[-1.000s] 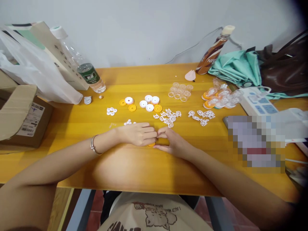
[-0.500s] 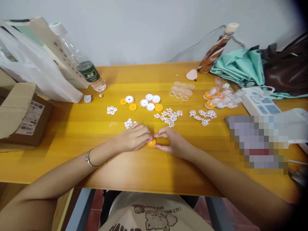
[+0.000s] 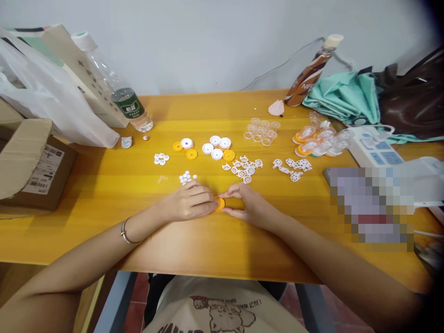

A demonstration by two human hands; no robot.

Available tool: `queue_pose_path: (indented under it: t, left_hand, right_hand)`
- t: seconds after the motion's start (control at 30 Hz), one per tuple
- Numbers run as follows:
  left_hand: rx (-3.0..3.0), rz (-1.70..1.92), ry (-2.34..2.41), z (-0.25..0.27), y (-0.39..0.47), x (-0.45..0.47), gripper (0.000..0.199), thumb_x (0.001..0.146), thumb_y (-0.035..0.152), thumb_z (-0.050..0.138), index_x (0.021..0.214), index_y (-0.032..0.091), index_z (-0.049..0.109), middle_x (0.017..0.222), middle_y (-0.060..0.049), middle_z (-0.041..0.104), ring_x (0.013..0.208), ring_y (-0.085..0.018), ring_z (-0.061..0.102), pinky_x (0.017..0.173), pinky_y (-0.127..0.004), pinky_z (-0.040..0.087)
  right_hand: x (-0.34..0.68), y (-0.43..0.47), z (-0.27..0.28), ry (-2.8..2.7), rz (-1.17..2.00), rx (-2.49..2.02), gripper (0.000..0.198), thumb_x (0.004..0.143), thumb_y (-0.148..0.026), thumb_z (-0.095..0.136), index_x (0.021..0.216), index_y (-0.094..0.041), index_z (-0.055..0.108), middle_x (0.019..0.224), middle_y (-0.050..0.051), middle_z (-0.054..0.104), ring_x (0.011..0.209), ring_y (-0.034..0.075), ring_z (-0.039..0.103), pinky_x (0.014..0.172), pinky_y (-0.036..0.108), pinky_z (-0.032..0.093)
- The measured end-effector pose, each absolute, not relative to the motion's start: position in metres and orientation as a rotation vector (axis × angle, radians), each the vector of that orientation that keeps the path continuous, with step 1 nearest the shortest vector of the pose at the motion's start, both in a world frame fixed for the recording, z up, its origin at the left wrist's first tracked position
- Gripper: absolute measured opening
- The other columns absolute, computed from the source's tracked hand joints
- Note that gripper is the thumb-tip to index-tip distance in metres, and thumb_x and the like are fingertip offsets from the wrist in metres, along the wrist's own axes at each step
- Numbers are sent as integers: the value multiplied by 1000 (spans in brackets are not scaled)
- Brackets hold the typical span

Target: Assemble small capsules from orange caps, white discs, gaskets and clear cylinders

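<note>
Between my hands is a small round orange plastic disc (image 3: 220, 203), partly covered by fingers. My left hand (image 3: 189, 201) has its fingers closed together against the disc's left side. The thumb and fingertips of my right hand (image 3: 248, 206) pinch the disc from the right. Small white round pieces (image 3: 186, 177) lie just beyond my left hand. Past my right hand are several white spoked pieces (image 3: 244, 169). Farther back sit white and orange discs (image 3: 217, 149), some with a centre hole, and another group of such discs (image 3: 187, 144).
Clear plastic cups (image 3: 262, 131) and finished-looking orange and clear units (image 3: 312, 141) stand at the back right. A power strip (image 3: 374, 145) and a blurred-out object (image 3: 367, 203) lie right. A water bottle (image 3: 130, 106) and a cardboard box (image 3: 45, 171) are left.
My left hand has shifted slightly left, and its fingers now lie flatter along the disc's left side. A white piece beside it has come into view. My right hand keeps its place.
</note>
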State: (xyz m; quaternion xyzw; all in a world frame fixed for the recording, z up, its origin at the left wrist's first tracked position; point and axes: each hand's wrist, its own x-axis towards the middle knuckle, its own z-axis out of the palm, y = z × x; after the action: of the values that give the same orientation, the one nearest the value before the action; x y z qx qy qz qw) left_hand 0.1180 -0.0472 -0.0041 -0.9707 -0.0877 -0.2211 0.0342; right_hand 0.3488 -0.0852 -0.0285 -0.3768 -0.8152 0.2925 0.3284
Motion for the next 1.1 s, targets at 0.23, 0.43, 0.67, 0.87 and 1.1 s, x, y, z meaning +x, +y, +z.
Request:
queue_pose_path:
  t: [0.23,0.43,0.67,0.87,1.1]
  left_hand:
    - [-2980,-747,-280,-2,-50,115,20,83,20,58,104,19,57,95,-2,68,92,-14,60,78,-29,44]
    - [-3024,-853,-597,-8,-62,114,29,82,20,59,111,16,56,101,-7,68,97,-16,61,80,-30,48]
    - [-3099,-724,-679,-10,-64,112,32,86,19,53,118,16,53,111,-9,65,102,-16,61,89,-33,43]
    - [-3107,-710,-660,-9,-65,111,36,86,20,52,121,17,49,114,-10,64,105,-17,59,91,-34,41]
    - [-3059,-709,-637,-9,-67,112,37,86,20,53,122,17,48,114,-9,64,106,-17,59,92,-35,40]
  right_hand:
    - [349,-86,-26,-2152,700,-988,33,76,-23,64,102,-22,44,99,8,63,93,20,63,83,40,51]
    - [349,-83,-26,-2199,600,-962,30,77,-23,64,104,-22,51,100,7,66,95,20,62,82,37,51]
    - [347,-80,-29,-2199,584,-943,23,81,-20,59,103,-23,57,102,5,68,96,18,63,85,35,51]
    - [348,-80,-31,-2208,545,-895,18,83,-20,57,100,-24,61,103,4,69,100,17,62,87,34,51]
    - [348,-80,-27,-2239,523,-904,19,83,-19,56,101,-25,61,104,4,69,100,18,63,87,35,51]
